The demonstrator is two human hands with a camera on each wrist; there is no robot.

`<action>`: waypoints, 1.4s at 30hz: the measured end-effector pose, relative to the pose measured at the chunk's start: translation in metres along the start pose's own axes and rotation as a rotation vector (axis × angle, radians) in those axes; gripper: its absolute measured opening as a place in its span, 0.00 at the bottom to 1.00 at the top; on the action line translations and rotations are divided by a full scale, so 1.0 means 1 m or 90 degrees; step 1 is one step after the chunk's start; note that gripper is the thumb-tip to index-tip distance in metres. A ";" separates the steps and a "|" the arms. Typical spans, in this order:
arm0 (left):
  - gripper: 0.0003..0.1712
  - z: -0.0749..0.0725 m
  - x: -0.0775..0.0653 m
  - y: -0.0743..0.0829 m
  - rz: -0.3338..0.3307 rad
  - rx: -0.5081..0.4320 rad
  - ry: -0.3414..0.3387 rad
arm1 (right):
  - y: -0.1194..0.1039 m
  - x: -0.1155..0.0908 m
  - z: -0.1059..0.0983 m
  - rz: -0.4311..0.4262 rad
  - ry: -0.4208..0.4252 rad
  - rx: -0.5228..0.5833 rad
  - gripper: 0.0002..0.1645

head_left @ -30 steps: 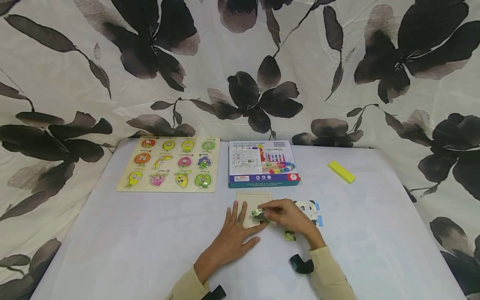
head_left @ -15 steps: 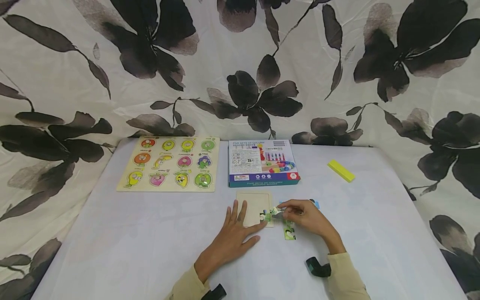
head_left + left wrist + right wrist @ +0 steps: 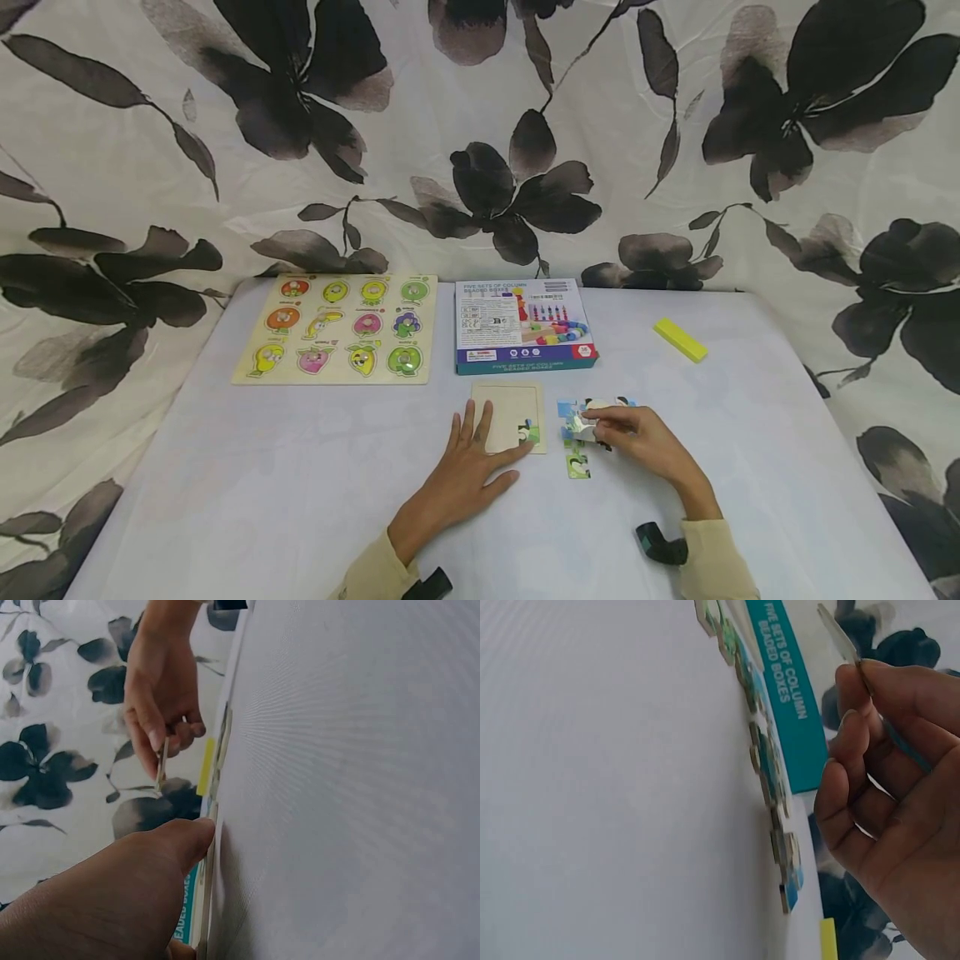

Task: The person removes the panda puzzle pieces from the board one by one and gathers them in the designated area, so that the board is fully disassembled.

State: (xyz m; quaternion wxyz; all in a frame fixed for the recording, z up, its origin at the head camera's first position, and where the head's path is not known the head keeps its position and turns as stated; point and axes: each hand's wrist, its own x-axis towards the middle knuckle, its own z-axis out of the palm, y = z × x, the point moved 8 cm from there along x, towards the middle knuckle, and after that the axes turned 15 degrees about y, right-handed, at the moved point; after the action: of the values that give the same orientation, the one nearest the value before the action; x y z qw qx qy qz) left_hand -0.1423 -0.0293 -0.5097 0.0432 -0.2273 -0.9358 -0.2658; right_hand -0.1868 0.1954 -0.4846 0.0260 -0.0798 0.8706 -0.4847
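My left hand (image 3: 467, 479) lies with fingers spread on the lower part of a small wooden puzzle frame (image 3: 506, 398). A green and black puzzle piece (image 3: 529, 431) sits in the frame's lower right corner, beside my index finger. To the right, my right hand (image 3: 648, 442) pinches a jigsaw puzzle piece (image 3: 584, 428) between thumb and fingers. In the right wrist view that puzzle piece (image 3: 840, 634) is held edge-on, raised off the table. Beneath it lie several loose puzzle pieces (image 3: 578, 467), blue, white and green, partly hidden by my hand.
A wooden fruit puzzle board (image 3: 337, 333) lies at the back left. Beside it is a beaded-box carton (image 3: 525, 327). A yellow block (image 3: 680, 339) rests at the back right. Flowered cloth (image 3: 480, 125) hangs behind the white table (image 3: 262, 483).
My right hand has drawn a puzzle piece away from the frame, rightward over the loose pieces. The corner piece in the frame has come into view. My left hand stays put.
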 end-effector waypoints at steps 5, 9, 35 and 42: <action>0.25 0.001 0.001 -0.001 -0.007 0.004 -0.007 | 0.006 -0.006 -0.007 -0.008 0.007 -0.008 0.16; 0.25 0.001 0.000 -0.001 -0.012 0.008 -0.011 | 0.013 -0.014 -0.013 -0.007 0.015 -0.022 0.16; 0.25 0.001 0.001 0.000 -0.013 0.007 -0.007 | 0.028 -0.040 -0.015 0.025 -0.025 0.046 0.12; 0.25 0.001 0.001 -0.001 -0.015 0.005 -0.007 | 0.027 -0.040 -0.017 0.003 -0.009 -0.007 0.11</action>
State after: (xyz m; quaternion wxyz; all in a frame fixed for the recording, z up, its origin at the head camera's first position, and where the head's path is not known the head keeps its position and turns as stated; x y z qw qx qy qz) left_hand -0.1435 -0.0290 -0.5109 0.0356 -0.2180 -0.9396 -0.2616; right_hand -0.1521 0.2304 -0.5001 0.0329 -0.0814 0.8733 -0.4792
